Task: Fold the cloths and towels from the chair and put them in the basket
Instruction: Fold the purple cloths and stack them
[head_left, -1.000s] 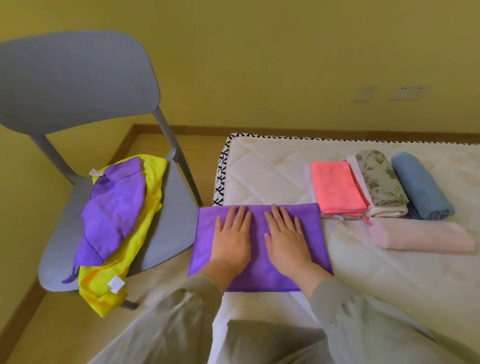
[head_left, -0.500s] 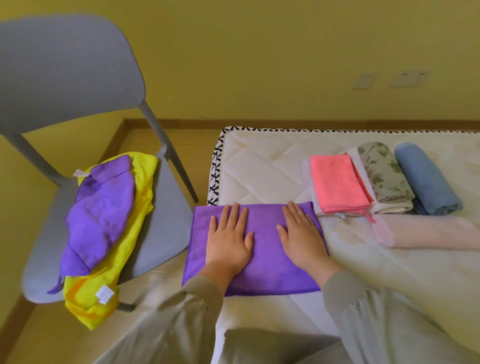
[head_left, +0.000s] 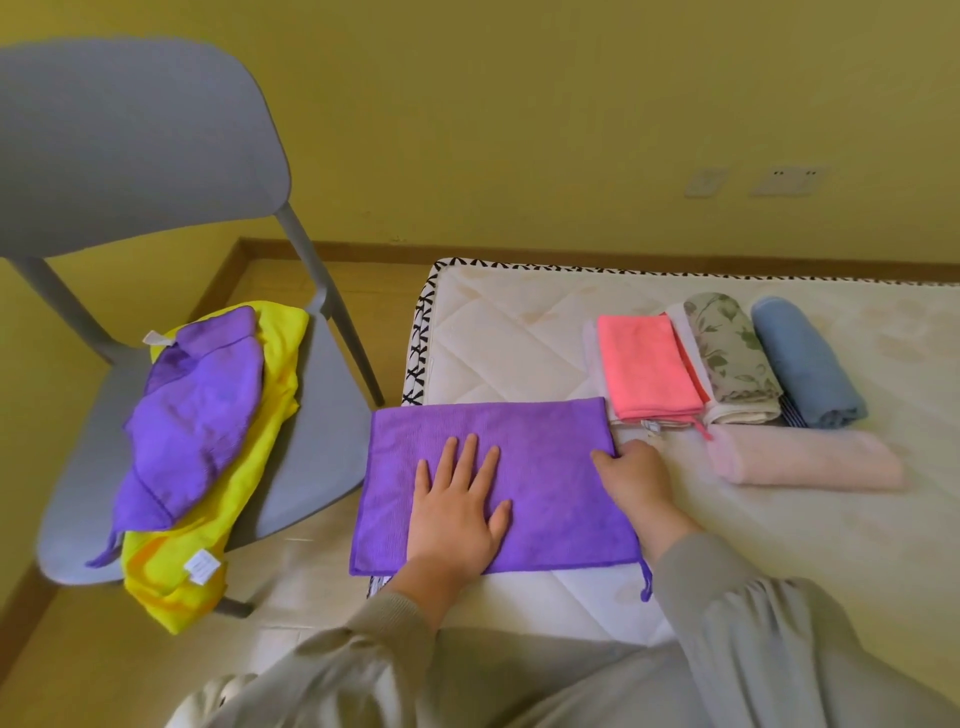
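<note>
Cloth (head_left: 545, 447) in purple is lying on the mattress (head_left: 519, 332), mid-fold. Left hand (head_left: 457, 514) is pressing it flat, fingers spread; right hand (head_left: 634, 475) is gripping its right edge, which likely needs carrying leftward next.

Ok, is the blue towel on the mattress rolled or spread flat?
Rolled: the blue towel forms a thick tube beside the floral cloth.

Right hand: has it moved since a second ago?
Yes. The right hand slid right, from the middle of the purple cloth to its right edge, toward the pink cloth.
</note>
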